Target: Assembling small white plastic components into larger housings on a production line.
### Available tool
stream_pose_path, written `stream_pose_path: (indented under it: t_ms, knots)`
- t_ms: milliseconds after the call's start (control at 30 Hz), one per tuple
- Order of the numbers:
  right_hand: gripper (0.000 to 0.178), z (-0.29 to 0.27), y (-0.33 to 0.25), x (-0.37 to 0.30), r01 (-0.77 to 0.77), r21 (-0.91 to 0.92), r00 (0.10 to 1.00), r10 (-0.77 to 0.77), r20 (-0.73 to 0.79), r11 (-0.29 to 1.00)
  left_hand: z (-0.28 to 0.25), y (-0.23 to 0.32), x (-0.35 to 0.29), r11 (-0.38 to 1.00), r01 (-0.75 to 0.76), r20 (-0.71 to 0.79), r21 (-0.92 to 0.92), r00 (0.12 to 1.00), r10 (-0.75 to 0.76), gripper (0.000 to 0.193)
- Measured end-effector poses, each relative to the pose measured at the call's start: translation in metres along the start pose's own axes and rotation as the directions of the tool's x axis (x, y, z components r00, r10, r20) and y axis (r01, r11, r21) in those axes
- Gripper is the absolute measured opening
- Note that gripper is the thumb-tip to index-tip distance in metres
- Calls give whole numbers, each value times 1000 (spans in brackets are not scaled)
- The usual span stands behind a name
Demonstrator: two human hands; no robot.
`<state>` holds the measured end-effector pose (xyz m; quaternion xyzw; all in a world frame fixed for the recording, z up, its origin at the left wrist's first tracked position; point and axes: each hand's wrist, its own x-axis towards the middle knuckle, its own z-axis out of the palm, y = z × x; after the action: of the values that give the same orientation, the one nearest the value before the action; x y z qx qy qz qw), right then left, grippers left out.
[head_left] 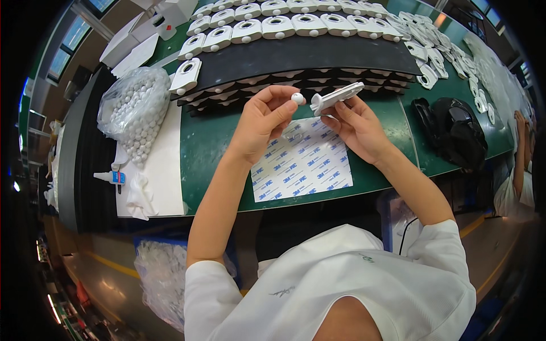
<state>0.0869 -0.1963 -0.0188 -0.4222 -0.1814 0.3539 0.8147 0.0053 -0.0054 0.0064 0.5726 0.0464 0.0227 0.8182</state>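
Observation:
Between the thumb and fingers of my left hand (263, 122) is a small white ball (297, 98). My right hand (359, 126) grips a flat white plastic part (336, 98) edge-on, its narrow end turned toward the ball. A small gap separates the two. Both hands are raised over a white sheet with blue print (302, 165), lying on the green table (219, 165). Behind them, rows of similar white plastic parts (277, 26), each with a round opening and a ball at its near edge, rest on a stack of black boards (273, 59).
At left, a clear bag of white balls (133, 111) stands beside a small glue bottle (111, 177) and a crumpled white cloth (139, 196). Loose white parts (429, 42) are heaped at far right, near a black bag (455, 131). Another person's arm (520, 153) shows at the right edge.

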Motion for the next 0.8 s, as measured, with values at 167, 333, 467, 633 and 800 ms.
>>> stream_pose_path:
  t_ms: [167,333,467,633,800]
  knots:
    - [21,-3,1,0,-2,51,1000,2,0,999,8,0,-3,987,-1,-6,161,1000,2,27]
    - [21,-1,1,0,26,34,999,-28,38,999,5,-2,-3,988,-2,19,156,1000,-1,28]
    - [20,0,2,-1,43,-5,999,-43,25,999,6,-1,-4,982,28,1,186,1000,-28,29]
    - [21,0,1,-1,60,-5,997,-60,42,998,5,0,-4,981,16,14,192,1000,-20,28]
    - [22,1,1,-2,60,-4,998,-60,4,998,7,-1,-4,977,8,16,211,1000,-12,26]
